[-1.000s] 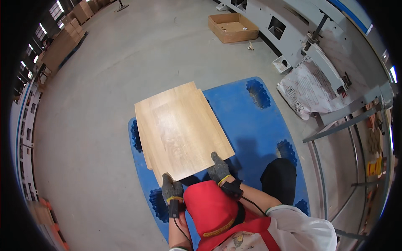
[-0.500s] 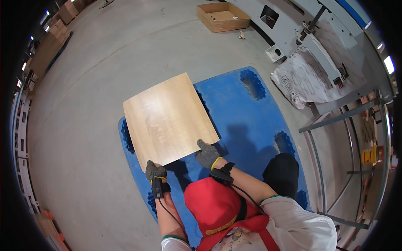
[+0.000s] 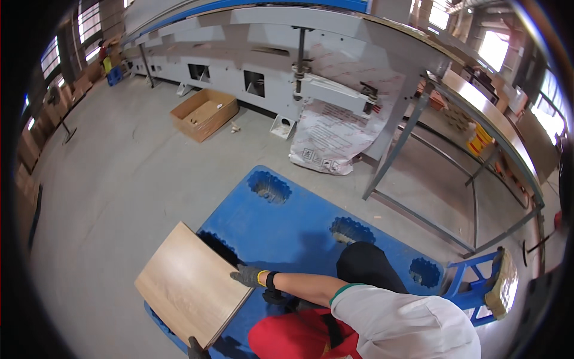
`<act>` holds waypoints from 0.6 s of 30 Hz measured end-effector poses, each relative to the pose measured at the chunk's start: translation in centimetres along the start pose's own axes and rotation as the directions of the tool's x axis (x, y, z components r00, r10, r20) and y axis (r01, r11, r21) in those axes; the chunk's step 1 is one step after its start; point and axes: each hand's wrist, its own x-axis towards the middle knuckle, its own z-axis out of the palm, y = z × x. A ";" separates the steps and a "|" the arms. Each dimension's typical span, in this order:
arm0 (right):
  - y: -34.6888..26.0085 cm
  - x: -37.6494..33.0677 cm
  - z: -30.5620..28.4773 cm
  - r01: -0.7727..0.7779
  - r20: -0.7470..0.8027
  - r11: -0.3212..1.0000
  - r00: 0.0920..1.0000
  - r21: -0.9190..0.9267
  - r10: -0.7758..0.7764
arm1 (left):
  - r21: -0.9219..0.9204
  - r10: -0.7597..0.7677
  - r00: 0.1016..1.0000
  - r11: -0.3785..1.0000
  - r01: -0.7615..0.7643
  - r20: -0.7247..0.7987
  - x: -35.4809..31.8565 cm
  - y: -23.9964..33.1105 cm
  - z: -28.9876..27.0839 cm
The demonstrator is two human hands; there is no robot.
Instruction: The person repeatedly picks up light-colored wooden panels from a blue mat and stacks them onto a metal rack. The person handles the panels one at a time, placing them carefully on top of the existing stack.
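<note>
A light wood-grain panel (image 3: 188, 281) lies at the left end of a blue plastic pallet (image 3: 287, 209), and layered edges show along its near right side. My right hand (image 3: 248, 276), in a dark grey glove with a yellow cuff, is closed on the panel's right corner. At the near corner, my left hand (image 3: 197, 349) grips the panel's edge in the same kind of glove. The picture's lower rim cuts off most of that hand, and its wrist is out of sight.
Beyond the pallet stand a long grey machine (image 3: 227, 54), an open cardboard box (image 3: 203, 116) and a white printed sack (image 3: 326, 140). A metal-framed table (image 3: 412, 119) stands to the right, with a blue stool (image 3: 472, 281) nearer me. My dark-clad knee (image 3: 365, 263) is over the pallet.
My view has swung to the right, so the panel and both hands now appear lower and farther left. The layered edges have come into sight. Both hands stay on the panel.
</note>
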 end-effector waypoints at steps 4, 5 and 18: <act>-2.9 -5.5 -15.5 0.322 -0.041 0.893 0.935 -0.314 -0.352 | -0.061 -0.010 0.990 0.998 0.001 -0.141 0.3 1.6 0.5; -1.9 -7.2 -20.8 0.348 -0.129 0.737 0.854 -0.580 -0.505 | -0.078 -0.018 0.985 0.997 0.005 -0.171 0.2 2.1 0.7; 11.6 -48.2 -77.0 -0.197 -0.890 0.885 0.277 -0.422 -0.363 | -0.267 0.676 0.713 0.663 -0.699 -0.188 -7.1 41.2 8.4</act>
